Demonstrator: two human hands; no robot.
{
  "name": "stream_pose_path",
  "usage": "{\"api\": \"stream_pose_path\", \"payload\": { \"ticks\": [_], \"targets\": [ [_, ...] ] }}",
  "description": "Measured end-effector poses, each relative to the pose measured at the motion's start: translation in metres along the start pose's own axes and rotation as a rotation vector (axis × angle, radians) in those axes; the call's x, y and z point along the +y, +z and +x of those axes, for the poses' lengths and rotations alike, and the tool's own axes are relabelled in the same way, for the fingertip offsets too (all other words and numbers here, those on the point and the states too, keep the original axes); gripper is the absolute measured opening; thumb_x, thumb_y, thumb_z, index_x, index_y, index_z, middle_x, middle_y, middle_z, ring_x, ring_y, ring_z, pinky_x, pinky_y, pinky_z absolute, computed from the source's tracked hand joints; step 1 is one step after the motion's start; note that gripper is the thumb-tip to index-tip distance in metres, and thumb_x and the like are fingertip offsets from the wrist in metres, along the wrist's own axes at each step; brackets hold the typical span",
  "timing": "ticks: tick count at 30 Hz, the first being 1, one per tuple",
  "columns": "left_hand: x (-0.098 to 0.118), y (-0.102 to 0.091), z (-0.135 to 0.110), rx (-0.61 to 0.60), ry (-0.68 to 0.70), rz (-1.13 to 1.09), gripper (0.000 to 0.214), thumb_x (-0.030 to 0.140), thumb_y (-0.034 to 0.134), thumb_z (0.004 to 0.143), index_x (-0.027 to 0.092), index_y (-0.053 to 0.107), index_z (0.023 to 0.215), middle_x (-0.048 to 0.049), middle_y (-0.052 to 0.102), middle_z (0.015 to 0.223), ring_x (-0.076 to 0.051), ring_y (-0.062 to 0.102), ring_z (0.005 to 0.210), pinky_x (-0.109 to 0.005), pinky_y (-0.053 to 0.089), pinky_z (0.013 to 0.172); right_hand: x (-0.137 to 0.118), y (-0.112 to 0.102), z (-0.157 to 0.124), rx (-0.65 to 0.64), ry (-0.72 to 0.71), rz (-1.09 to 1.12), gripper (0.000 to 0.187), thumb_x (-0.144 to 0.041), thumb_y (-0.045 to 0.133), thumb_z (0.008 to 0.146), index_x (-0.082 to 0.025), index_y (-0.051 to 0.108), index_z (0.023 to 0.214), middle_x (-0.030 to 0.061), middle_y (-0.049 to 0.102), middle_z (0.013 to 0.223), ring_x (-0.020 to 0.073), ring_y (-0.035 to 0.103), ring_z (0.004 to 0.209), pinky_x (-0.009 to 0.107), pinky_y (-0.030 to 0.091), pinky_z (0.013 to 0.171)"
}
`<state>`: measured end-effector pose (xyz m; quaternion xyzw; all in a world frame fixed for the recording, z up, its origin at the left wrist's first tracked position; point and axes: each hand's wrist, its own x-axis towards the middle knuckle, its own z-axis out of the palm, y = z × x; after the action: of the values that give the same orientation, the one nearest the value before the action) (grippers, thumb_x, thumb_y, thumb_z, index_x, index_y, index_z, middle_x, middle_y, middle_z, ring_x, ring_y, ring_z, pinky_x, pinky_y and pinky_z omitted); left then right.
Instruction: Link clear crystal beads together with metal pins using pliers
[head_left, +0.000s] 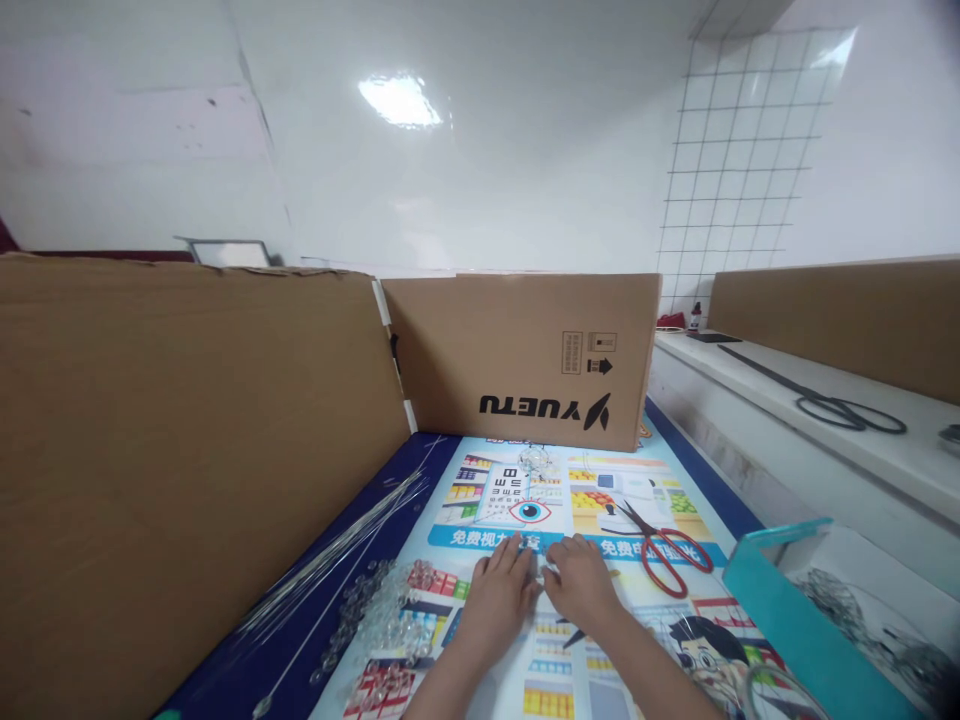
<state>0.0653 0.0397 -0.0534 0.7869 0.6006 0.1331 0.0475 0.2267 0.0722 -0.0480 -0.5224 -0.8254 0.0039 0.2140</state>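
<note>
Fingers of the left hand (pixel 499 590) extend forward, close together, over the printed sheet (pixel 499 690); those of the right hand (pixel 583 582) bend inward to face them. The two hands nearly meet, with a narrow gap between. Whether either pinches a small object at this gap cannot be told at this size.

Principal relation: red-handled scissors (pixel 651 530) lie on the sheet just beyond and to the right of the right hand, which is the nearer of the two. Their long axis runs obliquely, the blades pointing away and to the left, the loops toward the near right; the blades stand slightly apart. Dark pointed tips of a second tool (pixel 574 637) show beside the right wrist, the rest largely hidden beneath it.

On the opposite side, clear beads (pixel 405 635) lie scattered beside the left forearm, the left hand being nearer to them. Farther left, a bundle of thin wires (pixel 337 545) slants away and to the right, alongside a cardboard panel (pixel 300 400). At the near right, a teal-walled box (pixel 814 640) contains tangled wire pieces (pixel 829 600).
</note>
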Motion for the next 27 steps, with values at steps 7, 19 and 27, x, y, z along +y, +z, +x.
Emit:
{"api": "stream_pose_path", "payload": {
  "ticks": [7, 19, 27],
  "targets": [
    [0.011, -0.023, -0.009, 0.096, 0.005, -0.020, 0.044, 0.033, 0.037, 0.088, 0.023, 0.039, 0.130, -0.0084, 0.030, 0.142, -0.027, 0.025, 0.129, -0.045, 0.027, 0.099, 0.004, -0.006, 0.005, 0.103, -0.073, 0.056, 0.025, -0.030, 0.037, 0.086, -0.019, 0.060, 0.085, 0.0077, 0.058, 0.080, 0.0218, 0.048, 0.084, 0.033, 0.030, 0.077],
    [-0.029, -0.154, -0.050, 0.255, -0.170, -0.054, 0.034, 0.028, 0.031, 0.090, 0.024, 0.058, 0.111, -0.0042, 0.062, 0.111, -0.019, 0.058, 0.097, -0.027, 0.042, 0.083, 0.010, -0.005, 0.002, 0.298, -0.158, 0.200, 0.030, -0.033, 0.038, 0.088, -0.019, 0.056, 0.069, 0.0047, 0.053, 0.068, 0.0186, 0.047, 0.072, 0.032, 0.032, 0.072],
    [-0.043, -0.198, -0.085, 0.449, -0.280, -0.120, 0.032, 0.039, 0.036, 0.087, 0.027, 0.060, 0.105, 0.0031, 0.063, 0.111, -0.018, 0.057, 0.101, -0.026, 0.041, 0.088, 0.016, -0.006, 0.003, 0.411, -0.104, 0.321, 0.033, -0.033, 0.038, 0.089, -0.021, 0.048, 0.060, 0.0017, 0.047, 0.060, 0.0159, 0.044, 0.063, 0.029, 0.034, 0.064]
  ]
}}
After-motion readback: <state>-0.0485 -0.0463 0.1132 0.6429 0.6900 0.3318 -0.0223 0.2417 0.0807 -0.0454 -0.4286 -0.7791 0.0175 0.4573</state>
